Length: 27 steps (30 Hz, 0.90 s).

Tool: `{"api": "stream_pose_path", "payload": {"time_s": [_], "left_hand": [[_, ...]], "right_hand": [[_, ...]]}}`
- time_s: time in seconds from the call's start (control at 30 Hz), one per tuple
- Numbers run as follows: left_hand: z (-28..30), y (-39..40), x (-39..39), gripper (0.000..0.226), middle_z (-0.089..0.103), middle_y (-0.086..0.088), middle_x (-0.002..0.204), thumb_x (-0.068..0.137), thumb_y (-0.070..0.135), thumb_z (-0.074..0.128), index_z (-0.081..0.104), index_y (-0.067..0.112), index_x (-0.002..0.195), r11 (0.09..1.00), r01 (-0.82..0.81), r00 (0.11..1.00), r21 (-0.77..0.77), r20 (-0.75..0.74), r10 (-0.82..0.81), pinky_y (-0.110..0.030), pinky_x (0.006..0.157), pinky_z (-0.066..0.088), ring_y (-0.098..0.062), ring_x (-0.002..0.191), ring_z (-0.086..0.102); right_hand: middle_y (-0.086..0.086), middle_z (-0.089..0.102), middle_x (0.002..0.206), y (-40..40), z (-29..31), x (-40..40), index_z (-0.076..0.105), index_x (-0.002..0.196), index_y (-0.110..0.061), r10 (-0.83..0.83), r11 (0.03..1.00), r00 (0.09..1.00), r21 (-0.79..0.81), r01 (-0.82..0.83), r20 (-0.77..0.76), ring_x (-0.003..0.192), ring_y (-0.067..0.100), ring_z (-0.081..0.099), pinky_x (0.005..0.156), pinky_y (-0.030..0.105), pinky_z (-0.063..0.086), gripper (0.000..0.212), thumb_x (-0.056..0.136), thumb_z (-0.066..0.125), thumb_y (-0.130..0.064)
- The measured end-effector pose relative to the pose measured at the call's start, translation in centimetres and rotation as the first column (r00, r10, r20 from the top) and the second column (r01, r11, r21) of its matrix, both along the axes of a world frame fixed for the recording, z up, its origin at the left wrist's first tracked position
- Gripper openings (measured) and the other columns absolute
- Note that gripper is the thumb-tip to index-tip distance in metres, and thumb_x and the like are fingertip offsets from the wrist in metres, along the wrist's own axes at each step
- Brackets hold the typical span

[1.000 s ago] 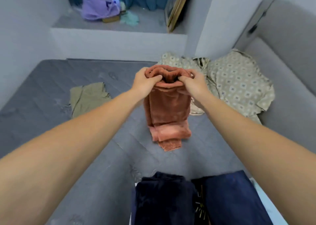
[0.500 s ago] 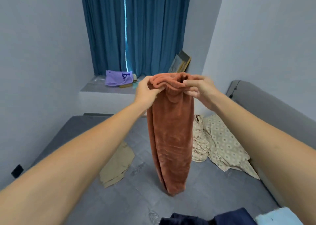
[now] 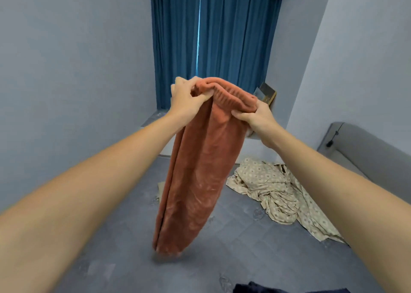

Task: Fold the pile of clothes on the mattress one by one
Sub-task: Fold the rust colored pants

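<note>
Head view showed both hands, left hand [image 3: 186, 97] and right hand [image 3: 255, 117], pinching the ribbed waistband of soft, limp rust fleece trousers [image 3: 195, 177] hanging between them, probably the surest hold.

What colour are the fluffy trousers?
Rusty orange-brown trousers, clearest in the head view.

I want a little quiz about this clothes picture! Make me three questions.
1. True or false: the orange garment lies flat on the mattress.
2. How many hands hold its gathered top?
3. What is crumpled beside the right arm: A) patterned beige cloth, B) a pillow, C) a shoe?

Key:
1. False, it hangs in the air.
2. Two: the left hand and right hand.
3. A.
</note>
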<state>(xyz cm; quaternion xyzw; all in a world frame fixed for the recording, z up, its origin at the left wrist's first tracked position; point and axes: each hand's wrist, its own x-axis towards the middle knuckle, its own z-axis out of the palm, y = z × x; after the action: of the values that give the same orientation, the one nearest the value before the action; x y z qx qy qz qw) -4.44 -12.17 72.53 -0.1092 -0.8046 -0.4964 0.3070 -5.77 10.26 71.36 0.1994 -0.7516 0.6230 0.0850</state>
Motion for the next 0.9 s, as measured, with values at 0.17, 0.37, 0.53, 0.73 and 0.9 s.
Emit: {"api": "stream_pose_path", "payload": {"time_s": [0.17, 0.37, 0.53, 0.73, 0.9], "left_hand": [[0.7, -4.5, 6.9, 0.024, 0.068, 0.003, 0.101, 0.097, 0.041, 0.065, 0.064, 0.018, 0.103, 0.992, -0.067, 0.994, 0.105, -0.078, 0.075, -0.045, 0.098, 0.053, -0.009, 0.097, 0.064], [1.3, -8.3, 16.3, 0.019, 0.069, 0.009, 0.099, 0.103, 0.035, 0.060, 0.060, 0.017, 0.105, 0.964, -0.231, 0.964, 0.133, -0.104, 0.246, -0.027, 0.091, 0.053, 0.002, 0.091, 0.065], [2.4, -10.4, 22.0, 0.021, 0.063, 0.017, 0.085, 0.104, 0.038, 0.059, 0.059, 0.018, 0.100, 0.936, -0.340, 0.922, 0.091, -0.164, 0.351, -0.015, 0.074, 0.044, 0.014, 0.073, 0.054], [1.7, -13.0, 23.2, 0.027, 0.057, 0.017, 0.079, 0.102, 0.044, 0.060, 0.058, 0.018, 0.098, 0.934, -0.346, 0.929, 0.090, -0.106, 0.354, -0.015, 0.066, 0.039, 0.010, 0.064, 0.048], [-4.8, -16.2, 17.6, 0.039, 0.055, 0.012, 0.081, 0.102, 0.046, 0.059, 0.059, 0.007, 0.103, 0.955, -0.281, 0.960, 0.090, 0.038, 0.279, -0.022, 0.067, 0.041, -0.001, 0.069, 0.047]], "right_hand": [[-0.005, 0.076, 0.118, -5.7, 0.9, 4.8, 0.068, 0.130, -0.022, 0.136, 0.990, 0.988, -0.020, -0.138, -0.074, 0.110, 0.013, 0.072, 0.098, 0.036, 0.059, 0.049, 0.084, 0.086, -0.019], [-0.002, 0.077, 0.114, -10.1, 1.4, 12.2, 0.071, 0.122, -0.017, 0.213, 0.975, 0.972, -0.047, -0.219, -0.103, 0.106, 0.013, 0.074, 0.096, 0.041, 0.061, 0.046, 0.081, 0.088, -0.032], [0.004, 0.078, 0.109, -12.4, 3.0, 17.0, 0.074, 0.113, -0.009, 0.229, 0.963, 0.963, -0.114, -0.246, -0.138, 0.102, 0.018, 0.075, 0.094, 0.041, 0.061, 0.037, 0.082, 0.087, -0.026], [0.006, 0.079, 0.106, -15.0, 2.9, 18.4, 0.076, 0.112, -0.007, 0.252, 0.952, 0.963, -0.154, -0.265, -0.099, 0.100, 0.021, 0.076, 0.091, 0.042, 0.062, 0.034, 0.083, 0.086, -0.020], [0.005, 0.079, 0.107, -17.1, -2.8, 13.8, 0.074, 0.115, -0.006, 0.180, 0.978, 0.984, -0.107, -0.178, 0.008, 0.100, 0.016, 0.076, 0.088, 0.031, 0.062, 0.035, 0.084, 0.086, -0.019]]}}
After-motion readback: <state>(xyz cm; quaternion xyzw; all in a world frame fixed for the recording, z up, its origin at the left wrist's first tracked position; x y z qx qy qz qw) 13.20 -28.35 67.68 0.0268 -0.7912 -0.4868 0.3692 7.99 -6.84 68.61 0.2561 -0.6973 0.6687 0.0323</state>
